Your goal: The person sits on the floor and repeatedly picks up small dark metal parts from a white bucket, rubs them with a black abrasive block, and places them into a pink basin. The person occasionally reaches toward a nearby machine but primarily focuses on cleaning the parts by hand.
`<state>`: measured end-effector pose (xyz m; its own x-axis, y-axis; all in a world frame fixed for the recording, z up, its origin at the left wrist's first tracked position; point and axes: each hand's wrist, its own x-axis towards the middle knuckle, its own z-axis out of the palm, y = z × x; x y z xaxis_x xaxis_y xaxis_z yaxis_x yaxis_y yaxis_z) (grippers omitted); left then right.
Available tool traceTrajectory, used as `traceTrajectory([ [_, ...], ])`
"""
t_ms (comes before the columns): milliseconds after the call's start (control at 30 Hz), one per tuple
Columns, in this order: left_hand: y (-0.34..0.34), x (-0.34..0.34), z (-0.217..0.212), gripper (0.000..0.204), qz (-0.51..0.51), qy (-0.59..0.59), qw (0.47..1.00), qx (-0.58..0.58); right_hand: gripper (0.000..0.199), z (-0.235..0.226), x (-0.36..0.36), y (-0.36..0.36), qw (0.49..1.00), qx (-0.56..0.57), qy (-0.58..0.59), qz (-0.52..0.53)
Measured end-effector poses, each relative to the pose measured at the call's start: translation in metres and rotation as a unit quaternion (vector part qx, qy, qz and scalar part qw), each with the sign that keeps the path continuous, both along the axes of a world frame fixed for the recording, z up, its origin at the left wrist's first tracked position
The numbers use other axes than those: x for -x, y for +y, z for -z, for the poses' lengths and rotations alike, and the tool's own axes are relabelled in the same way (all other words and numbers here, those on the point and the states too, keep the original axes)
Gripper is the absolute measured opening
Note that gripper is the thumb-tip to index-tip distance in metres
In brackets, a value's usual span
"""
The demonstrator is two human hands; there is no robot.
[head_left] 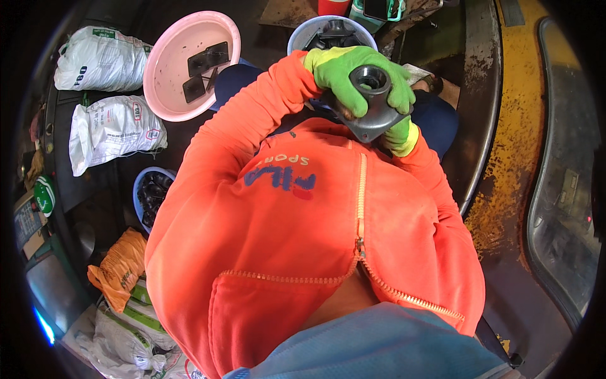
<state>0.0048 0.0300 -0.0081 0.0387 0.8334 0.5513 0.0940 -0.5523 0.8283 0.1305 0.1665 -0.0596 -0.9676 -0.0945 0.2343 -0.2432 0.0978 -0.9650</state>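
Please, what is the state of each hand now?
Left hand: closed around the dark flanged part.
Right hand: by the same part, fingers mostly hidden; its grip cannot be told.

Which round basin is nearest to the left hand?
The upper blue basin, just beyond the left hand; the pink basin and lower blue basin lie farther left.

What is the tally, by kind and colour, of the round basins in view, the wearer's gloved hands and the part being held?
Pink basin: 1
Blue basins: 2 (upper basin, left basin)
Green-gloved hands: 2 (left hand, right hand, partly hidden)
Black part held: 1
Total: 6
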Motion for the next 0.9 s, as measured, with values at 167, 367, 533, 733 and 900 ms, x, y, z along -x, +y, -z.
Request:
traceTrajectory([
  [167, -0.003, 0.001, -0.018, 0.060, -0.335, 0.142, 0.929, 0.064, 0.041, -0.037, 0.019, 0.007, 0.942, -0.261, 0.166, 0.126],
  [367, 0.011, -0.051, -0.010, 0.050, -0.445, -0.007, 0.895, -0.028, 0.039, -0.037, 0.013, -0.014, 0.987, 0.118, 0.063, 0.093],
  [533, 0.005, -0.039, -0.009, 0.042, -0.388, 0.056, 0.917, -0.078, 0.051, -0.037, 0.010, -0.002, 0.982, -0.083, 0.107, 0.129],
  [733, -0.003, -0.036, -0.014, 0.039, -0.301, 0.031, 0.952, -0.052, 0.056, -0.059, 0.009, 0.010, 0.945, -0.269, 0.188, -0.007],
  [900, -0.007, -0.034, -0.013, 0.035, -0.247, -0.036, 0.968, -0.005, 0.056, -0.059, 0.006, 0.011, 0.946, -0.275, 0.169, -0.026],
])
